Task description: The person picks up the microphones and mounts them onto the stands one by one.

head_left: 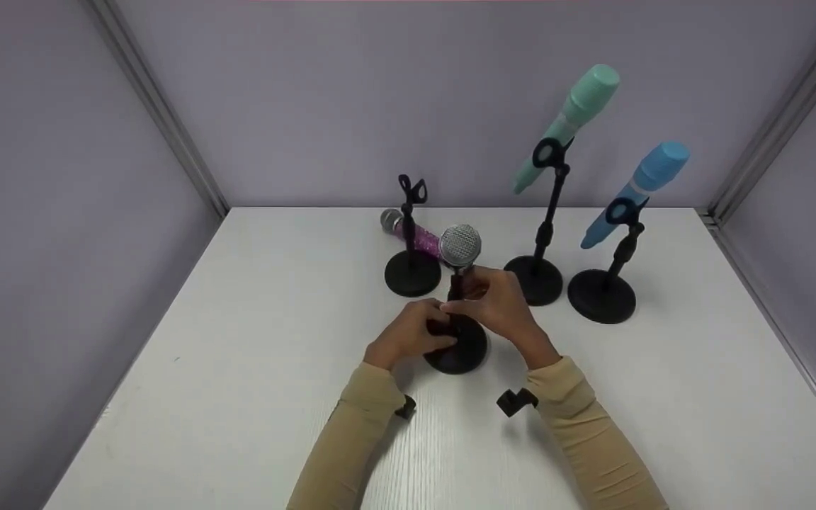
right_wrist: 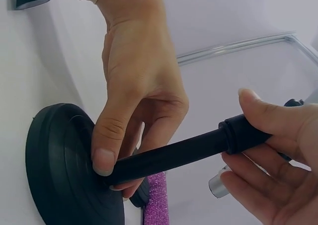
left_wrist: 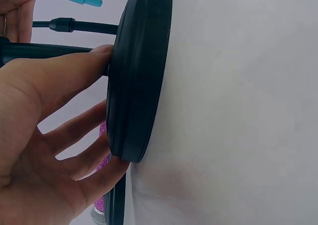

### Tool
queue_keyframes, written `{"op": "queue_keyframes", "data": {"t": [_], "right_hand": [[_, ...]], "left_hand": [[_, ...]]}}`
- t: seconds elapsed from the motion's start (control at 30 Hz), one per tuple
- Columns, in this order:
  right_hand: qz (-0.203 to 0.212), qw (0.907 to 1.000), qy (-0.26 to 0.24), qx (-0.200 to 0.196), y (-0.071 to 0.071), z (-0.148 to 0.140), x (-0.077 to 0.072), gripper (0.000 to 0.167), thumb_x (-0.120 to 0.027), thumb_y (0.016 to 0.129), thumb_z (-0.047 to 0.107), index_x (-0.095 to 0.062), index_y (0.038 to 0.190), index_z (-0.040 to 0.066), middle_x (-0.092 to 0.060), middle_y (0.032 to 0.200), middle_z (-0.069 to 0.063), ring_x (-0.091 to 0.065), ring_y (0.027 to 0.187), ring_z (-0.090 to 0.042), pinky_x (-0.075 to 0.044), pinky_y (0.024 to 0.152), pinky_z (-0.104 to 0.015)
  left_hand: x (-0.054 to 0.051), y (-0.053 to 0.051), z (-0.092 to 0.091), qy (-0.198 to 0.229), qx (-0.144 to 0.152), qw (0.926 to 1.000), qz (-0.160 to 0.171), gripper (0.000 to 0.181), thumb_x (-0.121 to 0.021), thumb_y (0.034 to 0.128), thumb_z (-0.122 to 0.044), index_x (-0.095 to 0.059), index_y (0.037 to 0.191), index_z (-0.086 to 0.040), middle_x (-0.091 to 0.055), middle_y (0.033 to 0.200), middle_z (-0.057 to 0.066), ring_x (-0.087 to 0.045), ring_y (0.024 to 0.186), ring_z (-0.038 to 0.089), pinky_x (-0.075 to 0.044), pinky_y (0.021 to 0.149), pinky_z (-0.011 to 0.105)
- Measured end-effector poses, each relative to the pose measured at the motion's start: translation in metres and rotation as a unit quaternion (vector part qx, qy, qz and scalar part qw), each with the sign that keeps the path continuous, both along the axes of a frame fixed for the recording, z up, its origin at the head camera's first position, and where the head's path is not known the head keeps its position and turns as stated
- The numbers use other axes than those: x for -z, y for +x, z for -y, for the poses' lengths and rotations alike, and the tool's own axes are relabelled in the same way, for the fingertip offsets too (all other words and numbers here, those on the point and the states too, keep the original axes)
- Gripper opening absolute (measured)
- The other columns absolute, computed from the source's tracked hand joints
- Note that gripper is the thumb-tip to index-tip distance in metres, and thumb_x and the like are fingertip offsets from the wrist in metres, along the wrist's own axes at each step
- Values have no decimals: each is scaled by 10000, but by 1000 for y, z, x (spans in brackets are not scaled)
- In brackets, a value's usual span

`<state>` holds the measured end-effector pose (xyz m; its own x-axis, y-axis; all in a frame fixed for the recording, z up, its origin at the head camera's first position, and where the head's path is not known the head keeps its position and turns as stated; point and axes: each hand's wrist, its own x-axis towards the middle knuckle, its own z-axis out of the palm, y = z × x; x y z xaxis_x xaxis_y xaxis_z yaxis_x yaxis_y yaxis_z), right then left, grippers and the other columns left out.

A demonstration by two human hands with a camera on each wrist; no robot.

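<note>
In the head view, a black desktop microphone stand (head_left: 470, 350) stands mid-table with a silver-headed microphone (head_left: 460, 246) at its top. My left hand (head_left: 409, 331) grips the foot of its pole just above the round base (right_wrist: 64, 160). In the left wrist view the thumb and fingers of that hand touch the base. Higher up, my right hand (head_left: 499, 303) holds the pole's collar (right_wrist: 241, 134) between thumb and fingers. The microphone's handle is mostly hidden behind the stand and hand.
A second black stand (head_left: 411, 275) with a vacant clip stands behind, a glittery pink microphone (head_left: 426, 241) lying behind it. To the right, two stands hold a green microphone (head_left: 588, 99) and a blue microphone (head_left: 656, 170). Grey panels (head_left: 380, 106) enclose the white table (head_left: 252, 340).
</note>
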<state>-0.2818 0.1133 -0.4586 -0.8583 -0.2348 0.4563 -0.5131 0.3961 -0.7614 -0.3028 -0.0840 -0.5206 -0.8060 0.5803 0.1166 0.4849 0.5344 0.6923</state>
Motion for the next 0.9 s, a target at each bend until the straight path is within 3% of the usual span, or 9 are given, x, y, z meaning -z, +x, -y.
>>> {"op": "queue_keyframes", "data": {"t": [0.17, 0.3, 0.5, 0.7, 0.9], "right_hand": [[-166, 9998, 11, 100, 0, 2, 2, 348, -962, 703, 235, -689, 794, 40, -719, 724, -75, -697, 708, -167, -617, 683, -376], [160, 9998, -61, -70, -1, 0, 2, 350, -948, 730, 242, -688, 843, 36, -721, 774, -83, -701, 750, -162, -634, 733, -391], [919, 9917, -137, -888, -3, -9, -1, 228, -823, 871, 89, -725, 1047, -16, -750, 1038, -167, -735, 1008, -290, -630, 866, -350], [1171, 9791, -108, -1658, -5, -14, 0, 291, -689, 944, -28, -690, 1235, -44, -711, 1235, -230, -688, 1178, -372, -587, 987, -345], [1141, 9819, -137, -1503, -3, -12, -3, 259, -689, 939, -35, -713, 1198, -29, -732, 1184, -223, -703, 1136, -367, -596, 964, -342]], "left_hand": [[1, 0, 0, 40, 8, 10000, -62, 182, -827, 879, -155, -705, 793, -51, -651, 995, 28, -553, 938, 116, -539, 913, 300], [1, -1, 0, 50, 45, 10000, -71, 178, -825, 878, -146, -708, 789, -46, -675, 1020, 37, -585, 970, 123, -545, 941, 314], [0, -1, 0, -1, 66, 10000, -31, 126, -817, 880, -149, -806, 952, -47, -733, 1196, 76, -656, 1163, 200, -529, 1060, 372], [1, -1, 1, -14, 61, 10000, 0, 168, -818, 877, -150, -810, 999, -36, -729, 1227, 99, -651, 1209, 228, -515, 1086, 387], [2, -3, 0, -13, 148, 9996, -235, 145, -819, 878, -148, -798, 947, -23, -736, 1174, 100, -666, 1152, 219, -536, 1047, 381]]}}
